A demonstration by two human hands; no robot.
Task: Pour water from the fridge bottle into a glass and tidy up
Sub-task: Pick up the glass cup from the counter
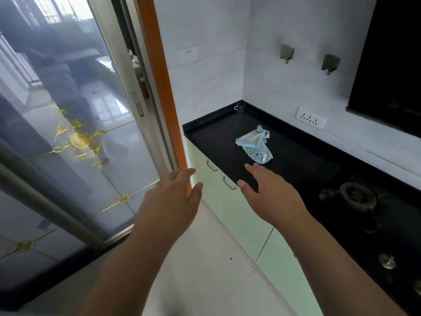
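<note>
A small clear glass (240, 106) with a handle stands in the far corner of the black countertop (211, 137). A light blue cloth (256, 144) lies crumpled in the middle of that counter. My left hand (173, 199) is stretched forward over the floor near the orange door frame, fingers apart and holding nothing. My right hand (266, 190) reaches over the counter's front edge, just short of the cloth, open and empty. No fridge and no bottle are in view.
A sliding glass door (75, 137) with gold ornaments fills the left side. Pale green cabinet doors (230, 206) with metal handles sit under the counter. A gas hob burner (356, 197) and knobs lie at the right. A wall socket (310, 117) and two hooks are on the tiled wall.
</note>
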